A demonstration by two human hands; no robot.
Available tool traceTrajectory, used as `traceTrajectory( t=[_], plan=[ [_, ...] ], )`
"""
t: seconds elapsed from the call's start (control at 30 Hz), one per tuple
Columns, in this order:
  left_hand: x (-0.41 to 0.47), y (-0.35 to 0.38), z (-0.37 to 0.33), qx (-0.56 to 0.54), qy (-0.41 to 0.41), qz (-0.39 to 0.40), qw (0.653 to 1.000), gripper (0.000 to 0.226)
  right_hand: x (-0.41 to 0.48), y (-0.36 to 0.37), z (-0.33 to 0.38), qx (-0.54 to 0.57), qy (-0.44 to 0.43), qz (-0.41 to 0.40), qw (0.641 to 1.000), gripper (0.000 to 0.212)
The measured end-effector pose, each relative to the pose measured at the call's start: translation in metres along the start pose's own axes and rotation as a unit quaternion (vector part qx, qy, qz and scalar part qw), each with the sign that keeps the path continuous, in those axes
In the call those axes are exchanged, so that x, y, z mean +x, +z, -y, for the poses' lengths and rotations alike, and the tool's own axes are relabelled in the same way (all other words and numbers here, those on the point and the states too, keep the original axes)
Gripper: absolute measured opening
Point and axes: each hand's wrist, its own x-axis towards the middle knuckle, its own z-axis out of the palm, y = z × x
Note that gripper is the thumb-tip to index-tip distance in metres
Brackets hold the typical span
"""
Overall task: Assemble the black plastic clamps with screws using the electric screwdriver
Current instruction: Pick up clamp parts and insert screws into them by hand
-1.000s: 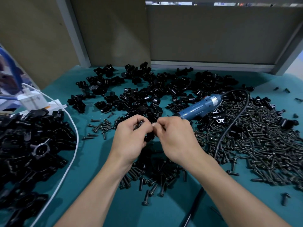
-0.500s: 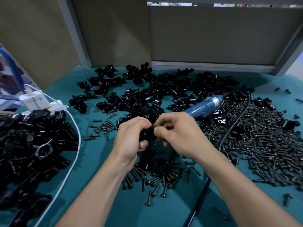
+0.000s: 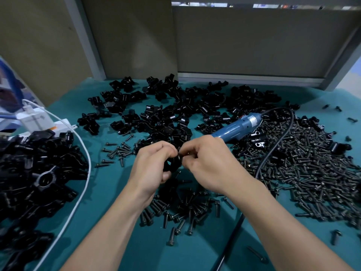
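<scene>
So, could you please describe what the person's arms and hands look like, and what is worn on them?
The left hand and right hand are both bare: no gloves, and no ring or watch that I can see. The left forearm and right forearm are uncovered too, with no sleeve in view down to the picture's edge.

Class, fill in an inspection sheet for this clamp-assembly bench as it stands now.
Surface: teal mat, largely littered.
Job's things: clamp between the hands; loose clamp parts behind; screws heaped right and near; electric screwdriver lying unheld.
Clutter: heap of black parts at left; white charger beside it.
Grippers: left hand grips the clamp; right hand pinches its edge.
Cables: black cable crosses the screws; white cable curves past the left heap.
Surroundings: beige panels behind.
</scene>
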Motion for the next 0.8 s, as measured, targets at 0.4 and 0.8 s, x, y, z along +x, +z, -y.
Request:
traceTrajectory(
  t=[0.4,0.8],
  plan=[
    [0.001,-0.001,0.007,0.086,0.047,-0.021,0.995,0.022,0.000,0.008,-0.008,-0.010,-0.018,0.003,1.000,0.041],
    [0.006,0.002,0.010,0.047,0.049,-0.035,0.997,0.025,0.002,0.013,-0.009,0.039,0.023,-0.018,0.999,0.053]
  ],
)
